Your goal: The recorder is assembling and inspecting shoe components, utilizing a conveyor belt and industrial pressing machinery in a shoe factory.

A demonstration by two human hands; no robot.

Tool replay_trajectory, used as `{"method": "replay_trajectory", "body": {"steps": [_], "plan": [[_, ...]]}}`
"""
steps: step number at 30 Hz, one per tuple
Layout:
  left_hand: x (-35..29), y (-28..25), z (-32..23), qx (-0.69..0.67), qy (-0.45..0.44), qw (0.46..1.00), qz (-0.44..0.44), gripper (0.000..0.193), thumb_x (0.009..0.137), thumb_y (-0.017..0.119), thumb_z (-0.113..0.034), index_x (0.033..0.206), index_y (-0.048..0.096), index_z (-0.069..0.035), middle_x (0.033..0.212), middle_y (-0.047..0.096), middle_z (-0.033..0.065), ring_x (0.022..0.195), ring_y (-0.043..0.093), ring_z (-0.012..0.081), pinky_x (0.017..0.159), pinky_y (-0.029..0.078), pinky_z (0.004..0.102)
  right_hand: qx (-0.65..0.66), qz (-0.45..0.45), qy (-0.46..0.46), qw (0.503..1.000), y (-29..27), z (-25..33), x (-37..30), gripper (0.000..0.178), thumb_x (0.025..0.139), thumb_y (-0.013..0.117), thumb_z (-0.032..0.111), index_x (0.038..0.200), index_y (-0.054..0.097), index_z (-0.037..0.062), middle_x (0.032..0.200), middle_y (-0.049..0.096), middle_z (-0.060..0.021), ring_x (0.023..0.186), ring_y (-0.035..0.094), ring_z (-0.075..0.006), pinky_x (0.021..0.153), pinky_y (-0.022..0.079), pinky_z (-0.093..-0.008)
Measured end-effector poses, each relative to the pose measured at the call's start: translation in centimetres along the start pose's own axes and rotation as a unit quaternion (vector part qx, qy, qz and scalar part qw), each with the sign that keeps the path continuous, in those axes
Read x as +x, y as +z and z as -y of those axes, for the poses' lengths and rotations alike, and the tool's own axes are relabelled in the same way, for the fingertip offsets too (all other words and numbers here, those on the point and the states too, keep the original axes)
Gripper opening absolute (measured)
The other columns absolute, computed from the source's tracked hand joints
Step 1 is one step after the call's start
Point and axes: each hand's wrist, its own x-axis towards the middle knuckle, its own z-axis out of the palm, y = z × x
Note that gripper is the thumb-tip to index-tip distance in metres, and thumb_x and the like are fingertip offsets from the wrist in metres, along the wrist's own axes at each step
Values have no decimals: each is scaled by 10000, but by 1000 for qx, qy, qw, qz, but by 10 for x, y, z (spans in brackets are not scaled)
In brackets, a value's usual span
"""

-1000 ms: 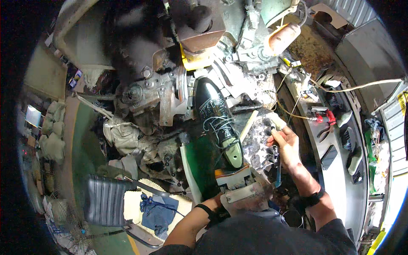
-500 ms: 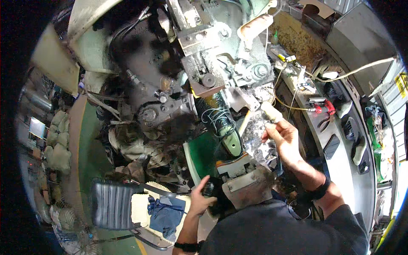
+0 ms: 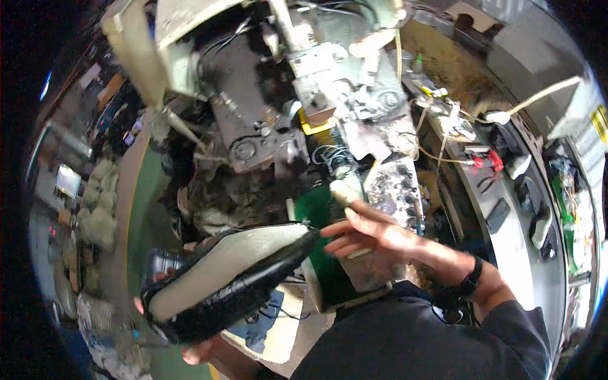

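Note:
A black shoe [image 3: 237, 285], turned with its pale underside up, is gripped at the broad end by my left hand [image 3: 197, 353]; most of that hand is hidden beneath it. Close to the shoe's narrow end, my right hand [image 3: 380, 237] has its fingers stretched out. A pale, cap-like piece [image 3: 344, 192] shows at one of its fingertips; whether it is worn or held, I cannot tell. Beyond that hand, another black laced shoe [image 3: 332, 155] on a green form sits under the head of a machine [image 3: 316, 95].
A dark green panel [image 3: 310, 209] stands below the machine head. Along the right, a curved bench [image 3: 516, 278] carries a phone [image 3: 498, 215], red-handled pliers [image 3: 487, 161] and several dark shoes. A chair with a yellowish cover [image 3: 285, 342] and blue cloth is at lower left.
My left hand has swung left and now holds a black shoe up in view. My right hand has come down and left, its fingers opening out. The view has shifted slightly.

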Motion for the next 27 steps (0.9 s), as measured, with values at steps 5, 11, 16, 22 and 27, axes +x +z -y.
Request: {"method": "replay_trajectory", "body": {"steps": [5, 11, 16, 22, 27], "plan": [[-17, 15, 21, 92, -27, 995, 17, 768, 879, 494, -556, 1451, 363, -61, 1318, 484, 256, 1164, 538, 390, 1051, 390, 563, 303, 17, -86, 949, 3, 0, -33, 472, 1012, 507, 211, 1430, 329, 82, 1042, 655, -96, 967, 684, -258, 901, 559, -462], [-73, 50, 95, 136, -248, 959, 29, 750, 865, 485, -570, 1401, 451, -48, 1190, 608, 239, 1047, 625, 376, 1025, 407, 573, 222, -52, -238, 944, -45, 25, -136, 274, 996, 520, 116, 1243, 499, 0, 1025, 650, -79, 917, 688, -203, 818, 607, -395], [-19, 138, 67, -189, 7, 882, 431, 700, 924, 561, -326, 1478, 270, -12, 1473, 364, 147, 1313, 424, 294, 1074, 379, 468, 215, -77, -322, 919, -66, 6, -227, 533, 967, 563, 137, 1417, 361, -65, 1298, 574, -166, 1151, 607, -230, 1011, 494, -381], [-84, 249, 35, -85, -148, 918, 358, 1169, 657, 729, -655, 1513, 166, -92, 1396, 426, 107, 1254, 478, 284, 1029, 401, 474, 203, -135, -386, 889, -97, -22, -350, 548, 963, 570, 93, 1445, 343, -36, 1225, 617, -143, 1092, 632, -194, 936, 533, -331], [-129, 355, -23, -207, -190, 847, 451, 1025, 717, 785, -463, 1504, 206, -154, 1416, 417, 132, 1234, 501, 314, 1026, 423, 488, 102, -303, -434, 842, -125, -67, -455, 611, 896, 656, 23, 1452, 404, 35, 1086, 678, -33, 961, 613, -84, 896, 490, -234]]}}
